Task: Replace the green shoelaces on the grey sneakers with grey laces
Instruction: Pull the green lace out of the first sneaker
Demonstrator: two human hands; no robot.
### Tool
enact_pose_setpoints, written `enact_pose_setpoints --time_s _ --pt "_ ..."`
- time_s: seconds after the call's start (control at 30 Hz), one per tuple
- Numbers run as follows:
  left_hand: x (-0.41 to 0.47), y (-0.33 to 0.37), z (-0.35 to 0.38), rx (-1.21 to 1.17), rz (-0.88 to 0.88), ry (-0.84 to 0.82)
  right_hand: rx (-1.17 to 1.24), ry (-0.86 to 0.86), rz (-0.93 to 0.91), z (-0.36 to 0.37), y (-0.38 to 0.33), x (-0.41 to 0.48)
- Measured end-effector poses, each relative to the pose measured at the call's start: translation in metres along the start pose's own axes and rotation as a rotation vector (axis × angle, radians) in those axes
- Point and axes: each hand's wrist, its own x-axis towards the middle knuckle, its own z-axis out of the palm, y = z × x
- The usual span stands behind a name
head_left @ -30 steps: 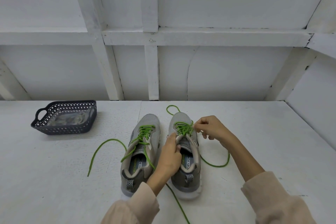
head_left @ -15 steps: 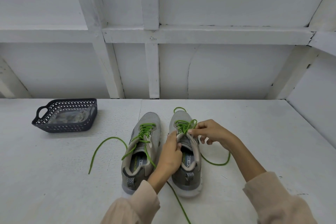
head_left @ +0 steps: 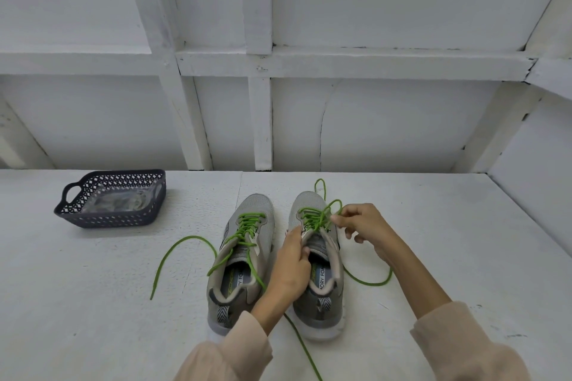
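Note:
Two grey sneakers stand side by side on the white table, toes away from me. The left sneaker (head_left: 240, 260) has its green lace (head_left: 182, 252) untied, with one end trailing left across the table. My left hand (head_left: 292, 266) grips the left collar of the right sneaker (head_left: 322, 284) near the eyelets. My right hand (head_left: 362, 226) pinches the green lace (head_left: 318, 216) at the upper eyelets of the right sneaker. Loose loops of that lace rise over the toe and curve round behind my right wrist.
A dark perforated basket (head_left: 85, 212) with a clear packet inside (head_left: 119, 201) sits at the back left of the table. White panelled walls close the table at the back and on the right. A stretch of green lace (head_left: 305, 349) runs toward me between my arms.
My right hand has shifted slightly left and down onto the lace crossings, and the loop over the toe has been drawn up into a taller shape. My left hand keeps its hold.

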Motion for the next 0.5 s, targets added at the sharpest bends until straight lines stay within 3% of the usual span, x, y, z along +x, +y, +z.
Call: enact_pose_setpoints --time_s 0.1,0.23,0.3,0.5 --pt "-0.0003 -0.0004 -0.0003 0.003 -0.004 0.002 0.126 0.134 -0.006 -0.0008 -0.0001 0.0026" --pt "-0.0010 0.0006 -0.0009 0.006 0.004 0.002 -0.052 -0.143 0.073 0.0011 -0.0016 -0.0047" --pt "-0.0007 0.0007 -0.0007 -0.002 0.002 -0.006 -0.092 -0.189 0.066 0.0008 -0.0002 -0.0053" --pt "-0.0010 0.0007 -0.0013 0.001 -0.004 -0.006 0.142 0.155 -0.019 -0.0008 0.0031 0.0030"
